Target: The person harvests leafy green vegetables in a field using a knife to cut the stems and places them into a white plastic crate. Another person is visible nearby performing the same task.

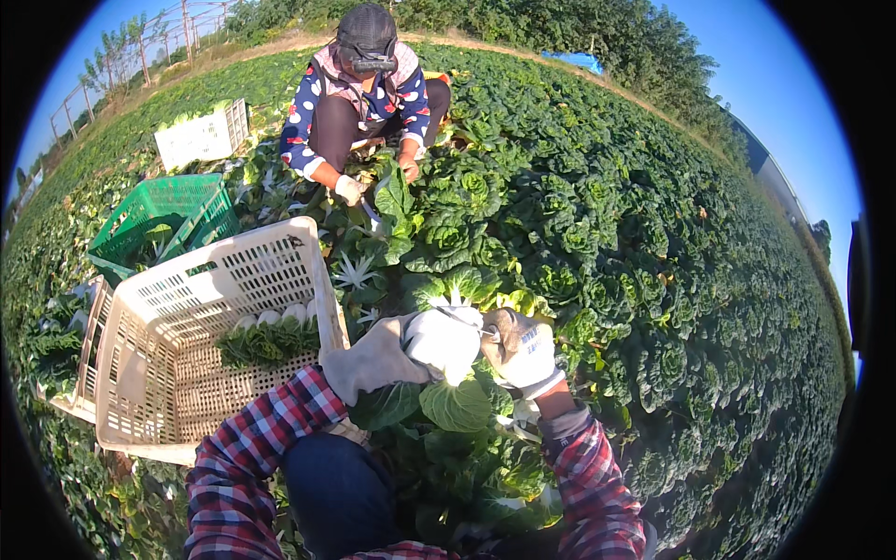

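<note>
My left hand [374, 357], in a pale work glove, is wrapped around a head of bok choy [444, 339] with a bright white stem base. Its green leaves [456, 406] hang down toward me. On the other side, my right hand [519, 346], in a soiled white glove bearing writing, is curled close against the stem base. A thin grey edge at those fingers looks like a small knife, mostly hidden by the glove. To the left stands a cream plastic crate [203, 280], with a row of bok choy heads [269, 336] along its far right side.
Across from me a person [367, 105] squats, both hands at a leafy plant. A green crate [161, 217] and a white crate [199, 140] stand farther left. Another crate [91, 350] of greens adjoins mine. Dense leafy rows [630, 280] cover the right side.
</note>
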Demonstrator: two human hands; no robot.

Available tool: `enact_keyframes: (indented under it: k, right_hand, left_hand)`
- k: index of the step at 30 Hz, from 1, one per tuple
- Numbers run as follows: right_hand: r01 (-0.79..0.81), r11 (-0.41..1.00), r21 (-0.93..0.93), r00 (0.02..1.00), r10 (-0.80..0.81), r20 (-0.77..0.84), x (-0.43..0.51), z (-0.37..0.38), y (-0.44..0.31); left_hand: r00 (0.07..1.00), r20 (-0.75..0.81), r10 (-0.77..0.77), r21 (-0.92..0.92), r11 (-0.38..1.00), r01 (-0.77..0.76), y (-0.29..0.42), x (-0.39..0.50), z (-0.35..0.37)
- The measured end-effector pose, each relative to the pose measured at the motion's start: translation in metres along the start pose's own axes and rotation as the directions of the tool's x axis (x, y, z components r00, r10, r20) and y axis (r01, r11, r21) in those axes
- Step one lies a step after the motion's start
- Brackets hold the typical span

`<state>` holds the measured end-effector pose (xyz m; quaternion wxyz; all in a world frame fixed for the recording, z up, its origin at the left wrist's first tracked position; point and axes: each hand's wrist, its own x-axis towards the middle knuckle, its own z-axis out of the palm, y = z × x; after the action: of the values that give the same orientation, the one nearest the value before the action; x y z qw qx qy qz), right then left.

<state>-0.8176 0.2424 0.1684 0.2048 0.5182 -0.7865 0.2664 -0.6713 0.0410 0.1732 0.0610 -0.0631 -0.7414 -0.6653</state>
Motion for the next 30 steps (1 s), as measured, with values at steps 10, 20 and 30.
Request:
enact_keyframes:
  k: [10,20,30]
  right_hand:
    - [-0.599,0.355,0.717,0.76,0.535,0.37,-0.022,0.018,0.024]
    - [-0.547,-0.306,0.779,0.629,0.464,0.623,-0.025,0.054,0.007]
    - [-0.696,-0.135,0.705,0.609,0.409,0.68,-0.039,0.044,0.012]
  left_hand:
    - [0.954,-0.237,-0.184,0.699,0.65,0.299,0.012,0.016,0.008]
    - [0.875,-0.009,-0.484,0.019,0.875,0.484,0.011,0.0,-0.02]
    - [0.889,0.217,-0.402,0.219,0.908,0.357,-0.011,0.038,-0.016]
